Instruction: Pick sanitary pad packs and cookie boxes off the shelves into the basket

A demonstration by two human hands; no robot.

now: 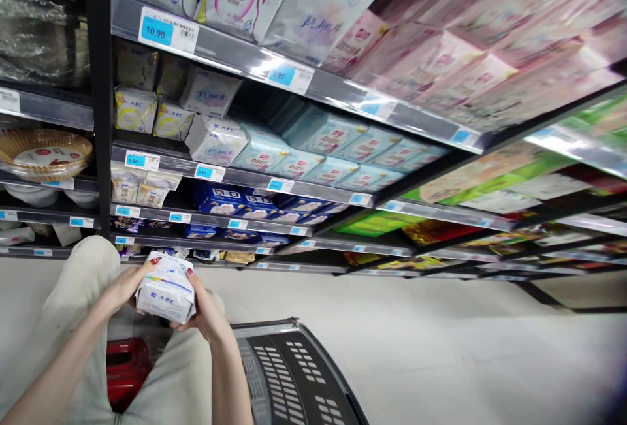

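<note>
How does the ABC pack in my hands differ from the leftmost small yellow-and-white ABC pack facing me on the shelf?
The held pack is white with a thin multicoloured stripe; the yellow-and-white pack shows yellow areas.
The held pack is between the left hand and right hand; the yellow-and-white pack sits on the shelf beside a similar one.
Both carry ABC lettering.

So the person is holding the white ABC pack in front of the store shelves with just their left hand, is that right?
Not quite: it isn't just the left hand. The head view shows the right hand on the white ABC pack too, so both hold it, in front of the store shelves.
</note>
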